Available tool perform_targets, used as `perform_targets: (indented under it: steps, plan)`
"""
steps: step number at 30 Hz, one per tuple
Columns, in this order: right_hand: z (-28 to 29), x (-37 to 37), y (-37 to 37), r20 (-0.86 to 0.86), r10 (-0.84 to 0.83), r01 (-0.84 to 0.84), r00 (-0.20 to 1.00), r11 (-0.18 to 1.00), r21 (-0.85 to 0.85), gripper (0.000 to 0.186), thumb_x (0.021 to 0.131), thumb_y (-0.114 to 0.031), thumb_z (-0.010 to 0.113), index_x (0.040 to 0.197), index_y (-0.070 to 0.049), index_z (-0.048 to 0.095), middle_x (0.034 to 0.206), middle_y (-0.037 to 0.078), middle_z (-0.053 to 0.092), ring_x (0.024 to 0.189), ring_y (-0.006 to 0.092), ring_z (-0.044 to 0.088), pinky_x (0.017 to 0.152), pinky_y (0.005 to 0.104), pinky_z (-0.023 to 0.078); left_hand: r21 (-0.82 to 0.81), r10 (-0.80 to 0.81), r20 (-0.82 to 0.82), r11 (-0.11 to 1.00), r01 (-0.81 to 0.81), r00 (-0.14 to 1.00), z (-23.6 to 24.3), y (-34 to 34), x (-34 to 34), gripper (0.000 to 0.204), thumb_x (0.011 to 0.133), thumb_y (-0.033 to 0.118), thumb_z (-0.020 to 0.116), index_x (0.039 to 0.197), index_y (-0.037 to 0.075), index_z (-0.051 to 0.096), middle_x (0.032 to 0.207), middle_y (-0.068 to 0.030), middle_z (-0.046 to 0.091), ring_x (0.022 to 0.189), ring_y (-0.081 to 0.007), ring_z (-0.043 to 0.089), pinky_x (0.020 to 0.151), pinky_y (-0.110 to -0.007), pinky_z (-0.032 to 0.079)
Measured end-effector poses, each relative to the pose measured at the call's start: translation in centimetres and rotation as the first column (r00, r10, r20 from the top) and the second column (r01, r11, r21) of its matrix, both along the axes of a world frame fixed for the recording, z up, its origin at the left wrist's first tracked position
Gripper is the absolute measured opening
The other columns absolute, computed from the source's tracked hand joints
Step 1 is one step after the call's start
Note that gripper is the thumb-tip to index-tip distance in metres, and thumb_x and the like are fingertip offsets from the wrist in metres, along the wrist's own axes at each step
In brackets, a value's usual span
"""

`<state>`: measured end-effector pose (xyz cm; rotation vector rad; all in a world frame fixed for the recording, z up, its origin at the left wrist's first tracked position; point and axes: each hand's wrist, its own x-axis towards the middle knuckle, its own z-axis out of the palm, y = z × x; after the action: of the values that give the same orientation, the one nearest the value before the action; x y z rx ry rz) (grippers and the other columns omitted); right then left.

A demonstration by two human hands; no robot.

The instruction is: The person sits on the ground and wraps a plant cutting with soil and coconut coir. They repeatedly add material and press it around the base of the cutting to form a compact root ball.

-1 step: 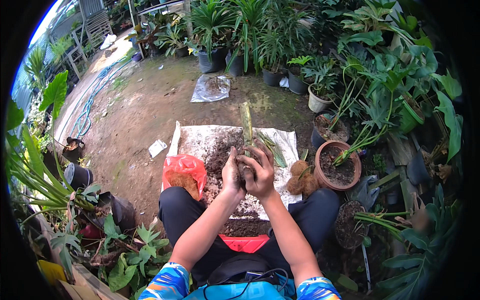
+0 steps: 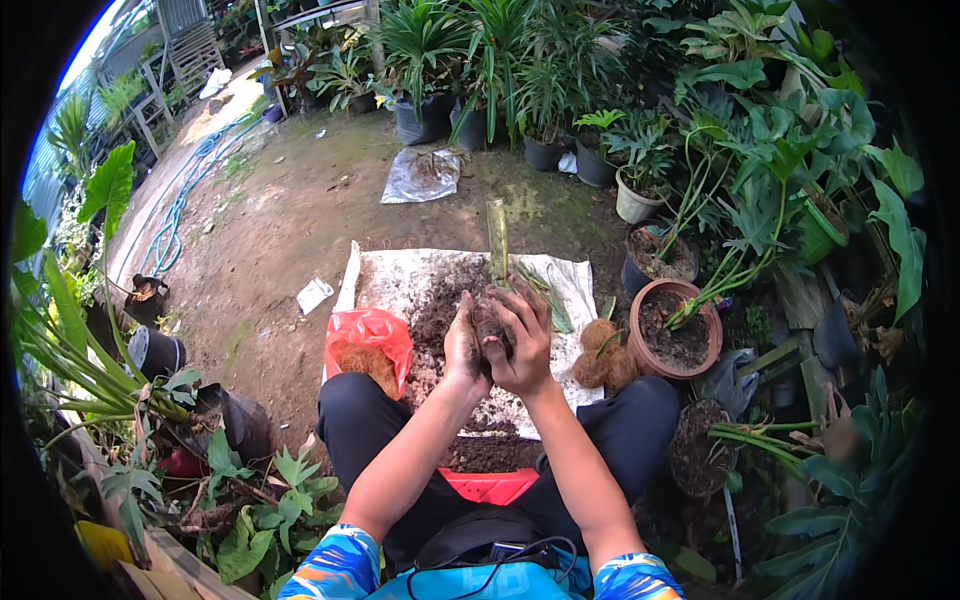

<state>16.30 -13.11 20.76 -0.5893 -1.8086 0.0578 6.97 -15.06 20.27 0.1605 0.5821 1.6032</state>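
Observation:
My left hand (image 2: 464,345) and my right hand (image 2: 520,340) are cupped together, palms facing, around a dark clump of soil (image 2: 490,328). Rising from between them is a thick, pale green-brown plant stem (image 2: 498,240), nearly upright, its lower end hidden by soil and fingers. Dirt coats my right fingers, which curl over the clump. Beneath the hands lies a white sack sheet (image 2: 560,290) with loose dark soil (image 2: 430,330) heaped on it. Cut green leaves (image 2: 546,298) rest on the sheet just beyond my right hand.
A red plastic bag of brown fibre (image 2: 369,335) stands by my left knee. Brown fibrous clumps (image 2: 604,365) and a terracotta pot (image 2: 676,328) are beside my right knee. Potted plants crowd both sides and the back. A blue hose (image 2: 170,235) trails across the ground at left.
The stem's top has shifted slightly to the right and the stem stands a little straighter. My right fingers have moved slightly on the clump; both hands stay cupped together.

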Motion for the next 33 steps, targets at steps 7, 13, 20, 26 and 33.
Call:
perform_targets:
  steps: [7,13,20,26,33]
  plan:
    - [-0.5,0.7,0.0,0.048,0.034,-0.037,0.998,0.997,0.067,0.017,0.085,-0.025,0.066,0.080,-0.011,0.072,0.087,0.002,0.072,0.106,0.0284,0.065,0.100,0.0397,0.033,-0.109,-0.097,-0.067,0.990,0.089,0.993,-0.3,-1.2,0.3,0.047,0.097,0.054,0.049,0.106,0.009,0.058,0.096,-0.0051,0.063,0.087,-0.0160,0.063,0.074,-0.030,0.054]
    - [-0.8,0.2,0.0,-0.232,0.122,-0.170,0.965,0.966,-0.197,0.018,0.089,-0.021,0.061,0.089,-0.006,0.071,0.094,0.007,0.072,0.107,0.0341,0.063,0.101,0.0415,0.036,0.075,-0.243,0.173,0.970,0.233,0.955,-0.9,-0.1,-1.7,0.035,0.099,0.045,0.051,0.103,0.012,0.063,0.092,-0.0046,0.067,0.086,-0.0173,0.066,0.077,-0.032,0.056]
    - [-0.7,0.4,-0.6,0.072,0.017,-0.013,0.997,0.998,-0.055,0.023,0.089,-0.028,0.058,0.088,-0.009,0.070,0.099,0.005,0.071,0.114,0.0300,0.059,0.107,0.0446,0.029,0.111,-0.198,0.023,0.975,0.194,0.980,-1.1,-1.4,-1.5,0.038,0.099,0.046,0.051,0.115,0.012,0.060,0.104,-0.0077,0.065,0.091,-0.0187,0.065,0.080,-0.032,0.055]
    - [-3.0,-0.5,-0.4,0.049,-0.033,0.030,0.998,0.998,0.056,0.019,0.086,-0.021,0.055,0.081,-0.009,0.069,0.087,0.005,0.070,0.100,0.0312,0.060,0.099,0.0434,0.034,-0.095,-0.085,-0.166,0.993,0.070,0.982,-3.4,-0.7,-0.9,0.043,0.097,0.048,0.053,0.112,0.008,0.059,0.095,-0.0061,0.063,0.088,-0.0172,0.063,0.076,-0.030,0.054]
    - [-2.1,-0.5,0.7,0.074,0.012,-0.004,0.997,0.995,-0.100,0.030,0.092,-0.037,0.054,0.096,-0.012,0.070,0.108,0.005,0.068,0.120,0.0300,0.051,0.105,0.0442,0.029,-0.039,-0.110,-0.008,0.993,0.109,0.994,-1.9,-0.5,-1.8,0.038,0.099,0.049,0.049,0.106,0.013,0.061,0.097,-0.0044,0.065,0.089,-0.0172,0.065,0.077,-0.031,0.056]
